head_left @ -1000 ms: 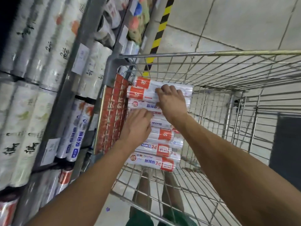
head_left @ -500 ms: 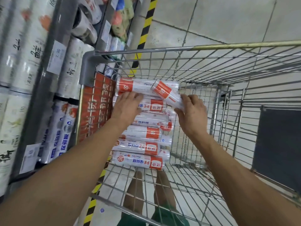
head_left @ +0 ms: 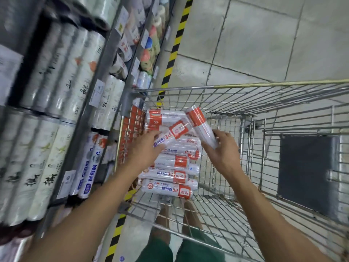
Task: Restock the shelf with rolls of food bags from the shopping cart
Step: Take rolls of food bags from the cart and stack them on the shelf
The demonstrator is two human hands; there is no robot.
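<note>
Left hand (head_left: pixel 143 148) newly grips roll (head_left: pixel 173 132); right hand (head_left: pixel 221 150) grips second roll (head_left: pixel 200 125), seemingly clearing cart (head_left: pixel 264 85).

Two hands are working mid-frame: the left hand (head_left: pixel 145 148) is gripping one roll (head_left: pixel 173 132), the right hand (head_left: pixel 221 148) a second roll (head_left: pixel 200 125). At least six stacked rolls (head_left: pixel 168 187) are lying in one shopping cart (head_left: pixel 264 85).

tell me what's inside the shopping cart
A stack of food bag rolls lies along the shopping cart's left side. Above it the left hand grips a tilted roll and the right hand grips a second roll. Whatever lies under the top rolls is covered.
</note>
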